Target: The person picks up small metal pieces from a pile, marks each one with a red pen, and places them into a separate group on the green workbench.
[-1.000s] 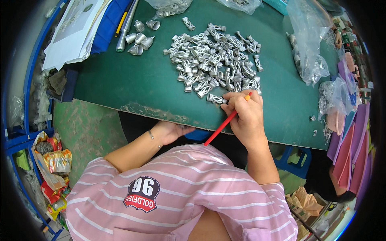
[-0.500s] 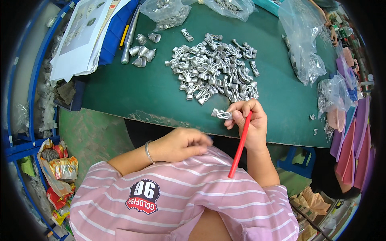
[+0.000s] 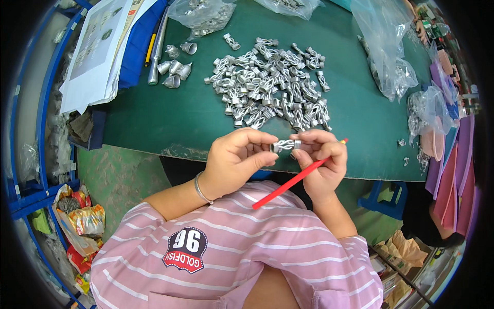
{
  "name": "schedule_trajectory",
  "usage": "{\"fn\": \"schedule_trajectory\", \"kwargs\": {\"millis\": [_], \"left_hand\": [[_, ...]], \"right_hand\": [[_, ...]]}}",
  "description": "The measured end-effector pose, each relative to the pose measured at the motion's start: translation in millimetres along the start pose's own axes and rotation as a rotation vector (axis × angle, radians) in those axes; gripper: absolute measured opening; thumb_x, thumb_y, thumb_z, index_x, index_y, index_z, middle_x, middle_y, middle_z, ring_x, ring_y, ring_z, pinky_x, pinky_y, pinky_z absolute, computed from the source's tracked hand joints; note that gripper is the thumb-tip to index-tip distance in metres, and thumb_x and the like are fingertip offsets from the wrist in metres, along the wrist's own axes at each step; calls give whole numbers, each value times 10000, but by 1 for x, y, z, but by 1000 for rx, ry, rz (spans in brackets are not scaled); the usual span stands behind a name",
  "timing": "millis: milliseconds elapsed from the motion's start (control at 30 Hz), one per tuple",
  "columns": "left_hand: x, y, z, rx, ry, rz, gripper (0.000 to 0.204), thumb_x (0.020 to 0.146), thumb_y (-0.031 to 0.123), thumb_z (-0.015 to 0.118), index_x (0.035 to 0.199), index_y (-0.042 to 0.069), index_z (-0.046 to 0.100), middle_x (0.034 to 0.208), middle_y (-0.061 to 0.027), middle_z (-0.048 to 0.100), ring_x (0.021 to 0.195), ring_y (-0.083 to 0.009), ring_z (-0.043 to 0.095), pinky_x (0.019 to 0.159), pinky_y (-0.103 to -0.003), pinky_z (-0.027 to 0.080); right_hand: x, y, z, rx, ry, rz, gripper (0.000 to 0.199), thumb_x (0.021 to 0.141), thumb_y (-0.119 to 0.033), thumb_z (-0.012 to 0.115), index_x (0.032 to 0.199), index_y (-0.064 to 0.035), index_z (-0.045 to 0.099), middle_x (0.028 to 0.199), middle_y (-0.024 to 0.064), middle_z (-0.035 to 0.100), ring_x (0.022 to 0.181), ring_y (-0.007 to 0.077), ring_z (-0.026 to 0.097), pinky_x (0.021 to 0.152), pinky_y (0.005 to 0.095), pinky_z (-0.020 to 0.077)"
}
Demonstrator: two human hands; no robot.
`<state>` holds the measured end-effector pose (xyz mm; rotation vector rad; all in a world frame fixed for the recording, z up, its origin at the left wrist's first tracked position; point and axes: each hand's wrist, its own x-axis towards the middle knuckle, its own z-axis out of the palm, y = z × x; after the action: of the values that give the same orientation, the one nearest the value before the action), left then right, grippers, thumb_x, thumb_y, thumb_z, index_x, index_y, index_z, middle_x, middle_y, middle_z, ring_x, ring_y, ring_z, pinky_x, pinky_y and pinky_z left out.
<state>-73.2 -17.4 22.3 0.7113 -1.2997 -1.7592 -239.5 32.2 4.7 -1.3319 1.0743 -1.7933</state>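
Over the table's near edge, a small silver metal piece with ribbed ends and an open twisted middle lies level between my two hands. My left hand pinches its left end with thumb and fingers. The right end sits between the thumb and forefinger of my right hand. That same hand also grips a red stick, like a pencil or marker, slanting down to the left across my palm. Just beyond my hands spreads a heap of similar silver pieces.
Several silver cone-shaped caps stand at left on the green table, beside a metal rod, a yellow pen and papers. Clear plastic bags of parts lie at right. A blue stool stands below.
My left hand has come up from near my chest and taken the free end of the metal piece. The red stick has swung from steep to a flatter slant.
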Motion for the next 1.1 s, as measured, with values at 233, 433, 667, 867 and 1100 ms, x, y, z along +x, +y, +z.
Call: {"fn": "schedule_trajectory", "kwargs": {"millis": [233,433,667,867,1100], "left_hand": [[10,-3,-3,-329,-64,-455,224,889,97,515,1053,-52,547,887,-120,625,747,-159,630,671,-271,535],[15,1,1,-598,6,-614,217,928,217,429,1049,43,478,741,-35,494,601,-119,492,471,-214,388],[17,-6,1,-430,-24,-490,123,863,121,556,845,75,444,674,13,415,558,-73,378,447,-203,294],[18,-1,4,-52,-50,-418,184,804,42,627,957,25,525,717,13,500,611,-34,432,510,-180,352],[16,-7,8,127,-146,-261,228,766,14,667,978,-10,587,832,-19,582,705,-54,520,631,-190,428]], "right_hand": [[3,-12,6,-221,-82,-262,378,679,94,691,777,-55,357,964,228,572,800,262,638,647,307,535],[9,-12,-16,-422,73,-59,306,702,65,684,712,-44,397,751,118,598,626,169,551,551,260,455],[5,-18,-20,-977,-322,38,341,607,-62,764,713,-30,441,758,108,545,617,293,536,537,328,438],[4,-16,-32,-523,-2,176,253,746,49,640,722,-36,403,778,116,587,605,170,551,524,265,454],[-4,-12,-27,327,-7,492,220,812,62,568,770,-61,391,900,156,580,770,168,600,653,256,516]]}}
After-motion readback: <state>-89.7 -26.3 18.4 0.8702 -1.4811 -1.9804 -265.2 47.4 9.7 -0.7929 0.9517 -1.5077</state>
